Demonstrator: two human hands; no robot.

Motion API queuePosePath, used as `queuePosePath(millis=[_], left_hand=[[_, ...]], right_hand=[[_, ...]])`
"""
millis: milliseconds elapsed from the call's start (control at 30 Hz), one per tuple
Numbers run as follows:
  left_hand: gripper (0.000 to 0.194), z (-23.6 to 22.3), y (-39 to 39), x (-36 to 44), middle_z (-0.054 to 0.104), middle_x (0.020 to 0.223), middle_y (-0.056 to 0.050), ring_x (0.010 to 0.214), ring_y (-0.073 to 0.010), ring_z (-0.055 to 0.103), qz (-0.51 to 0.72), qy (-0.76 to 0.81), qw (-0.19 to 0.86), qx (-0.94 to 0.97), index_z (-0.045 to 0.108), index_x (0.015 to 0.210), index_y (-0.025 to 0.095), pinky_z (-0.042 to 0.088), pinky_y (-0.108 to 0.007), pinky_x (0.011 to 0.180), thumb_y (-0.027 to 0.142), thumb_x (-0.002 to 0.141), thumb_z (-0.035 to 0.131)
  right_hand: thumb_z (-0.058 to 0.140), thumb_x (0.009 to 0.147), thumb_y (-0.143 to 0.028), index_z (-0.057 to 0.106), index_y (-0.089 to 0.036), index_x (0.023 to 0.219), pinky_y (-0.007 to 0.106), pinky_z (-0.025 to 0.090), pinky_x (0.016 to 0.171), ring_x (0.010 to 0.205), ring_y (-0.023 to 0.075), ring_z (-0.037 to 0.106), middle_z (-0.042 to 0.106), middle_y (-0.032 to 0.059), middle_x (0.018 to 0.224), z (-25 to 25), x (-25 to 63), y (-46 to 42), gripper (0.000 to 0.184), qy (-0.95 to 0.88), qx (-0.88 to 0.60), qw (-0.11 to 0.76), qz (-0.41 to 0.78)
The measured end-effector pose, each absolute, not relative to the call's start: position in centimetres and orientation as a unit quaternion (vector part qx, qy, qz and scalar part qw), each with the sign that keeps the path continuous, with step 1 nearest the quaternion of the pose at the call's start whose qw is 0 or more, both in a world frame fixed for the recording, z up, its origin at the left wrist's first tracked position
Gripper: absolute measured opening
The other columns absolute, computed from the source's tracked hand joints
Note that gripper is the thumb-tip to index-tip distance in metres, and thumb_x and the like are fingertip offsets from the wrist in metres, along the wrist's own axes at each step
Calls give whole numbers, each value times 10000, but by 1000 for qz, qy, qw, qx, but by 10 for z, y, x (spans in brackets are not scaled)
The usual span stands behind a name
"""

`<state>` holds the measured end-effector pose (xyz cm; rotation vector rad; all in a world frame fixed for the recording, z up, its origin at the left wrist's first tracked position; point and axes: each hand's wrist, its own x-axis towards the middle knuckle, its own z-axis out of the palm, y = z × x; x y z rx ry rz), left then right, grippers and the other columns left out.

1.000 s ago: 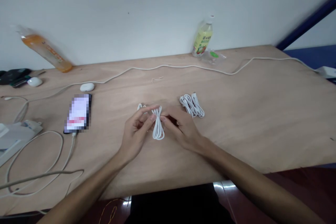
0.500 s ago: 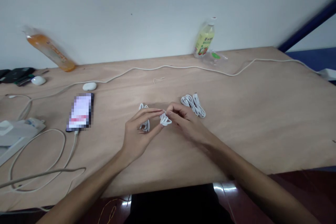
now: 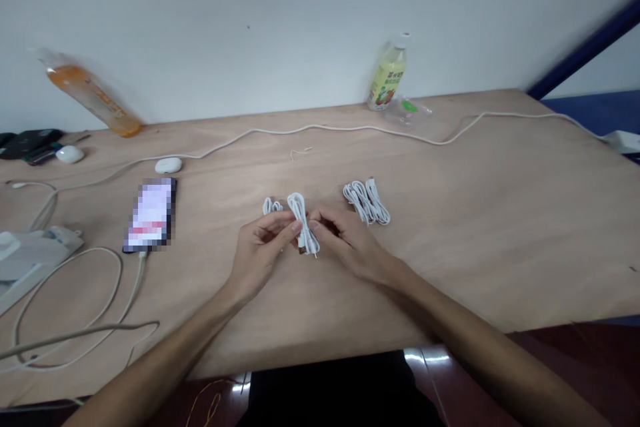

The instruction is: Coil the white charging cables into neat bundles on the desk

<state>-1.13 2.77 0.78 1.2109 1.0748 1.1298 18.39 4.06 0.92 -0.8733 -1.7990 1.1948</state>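
Over the middle of the wooden table, my left hand and my right hand pinch a folded white cable bundle between their fingertips. The bundle's loops point away from me and its plug ends hang toward me. Another coiled white cable lies on the table just right of my right hand. A small white cable piece lies behind my left hand's fingers.
A phone with a lit screen lies left, plugged into a white charging cable. A long white cord crosses the back. An orange bottle leans on the wall; a yellow-green bottle stands at the back.
The bundle was scrunched small between my fingertips half a second ago; now it is turned so its loops point away from me. Both hands stayed in the same spot.
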Motion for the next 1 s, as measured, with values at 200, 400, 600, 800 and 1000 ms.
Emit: queuePosePath(millis=[200,400,600,800,1000], left_hand=[[213,9,29,-11,859,870,-36,753,-161,785,483,447,558,505,875,1008,199,642,-248,743,354,862,880],[201,12,25,-10,876,937,-45,849,-190,825,525,454,485,532,843,1016,196,669,-277,811,298,853,900],[135,5,24,-11,863,873,-16,782,-169,828,580,449,376,566,830,923,207,680,-245,755,243,836,928],[97,6,22,-13,862,879,-7,778,-167,827,578,449,313,605,849,909,222,699,-258,750,213,845,921],[113,10,19,-10,865,865,-28,780,-198,835,554,466,355,591,847,876,216,710,-293,746,297,854,924]], right_hand=[[531,1064,-300,522,-241,813,310,365,674,700,151,473,539,-31,765,9,182,41,257,-707,-352,402,463],[621,1054,-298,607,-243,901,287,417,632,671,137,531,591,-44,753,3,172,36,162,-652,-375,499,430],[747,1014,-200,772,-256,963,260,428,538,667,125,577,672,-19,816,2,171,31,80,-670,-384,575,271],[775,1009,-157,856,-287,1010,265,456,509,640,126,604,769,1,864,-2,171,31,153,-693,-359,595,191],[794,994,-190,893,-350,1054,308,490,522,610,146,584,787,11,878,-6,172,27,197,-694,-390,578,180]])
